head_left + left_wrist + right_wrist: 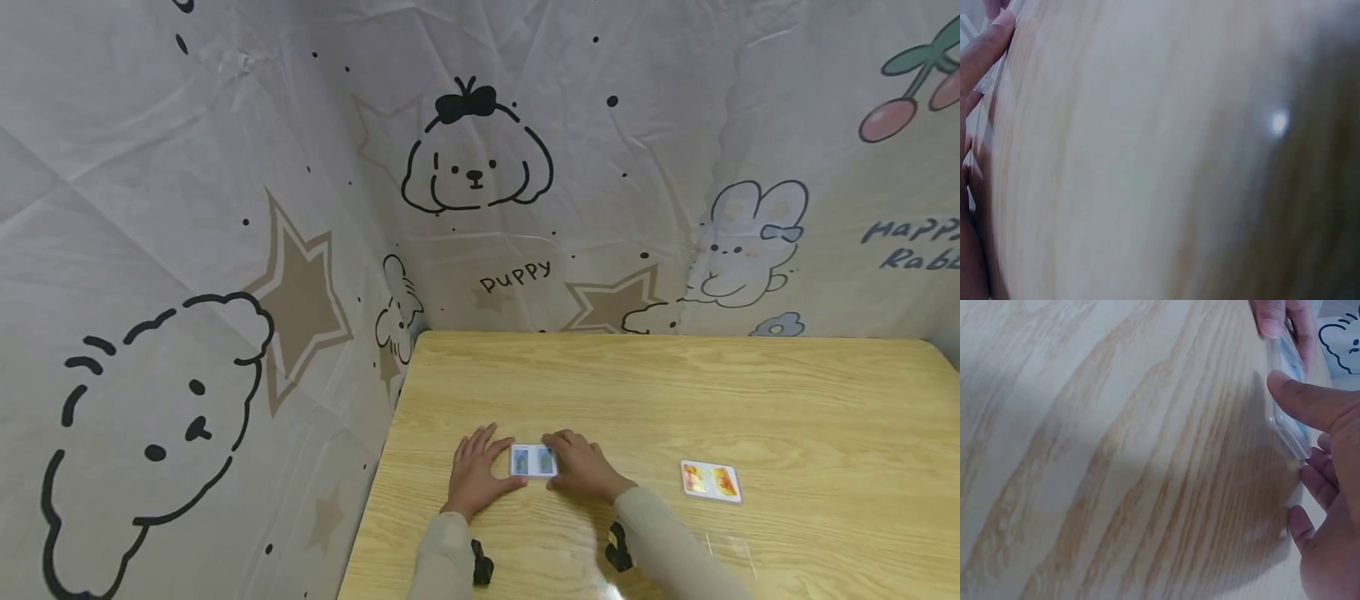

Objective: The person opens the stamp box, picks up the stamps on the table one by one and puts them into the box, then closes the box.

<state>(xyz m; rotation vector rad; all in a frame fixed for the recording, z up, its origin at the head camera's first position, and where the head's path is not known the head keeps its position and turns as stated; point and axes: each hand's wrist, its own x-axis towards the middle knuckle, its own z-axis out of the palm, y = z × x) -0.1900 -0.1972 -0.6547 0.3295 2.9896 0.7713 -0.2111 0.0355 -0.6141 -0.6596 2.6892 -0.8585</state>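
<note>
A small clear plastic case [1288, 419] holding cards lies on the wooden table, between the two hands; its top card [533, 460] shows two blue-green pictures on white. My left hand [477, 472] is at the left end, its thumb at the near corner and index finger at the far corner, the other fingers spread. Around the right end, my right hand [583, 467] grips the case, thumb [1304, 400] on the near side and fingers beyond. Only part of the left hand [982, 59] appears at the left wrist view's edge.
To the right lies a white-edged stack of cards [711, 481] with orange pictures. Nearer the front, a thin transparent plastic piece [731, 554] rests on the wooden table [600, 383]. Printed cloth [480, 242] hangs behind and at the left.
</note>
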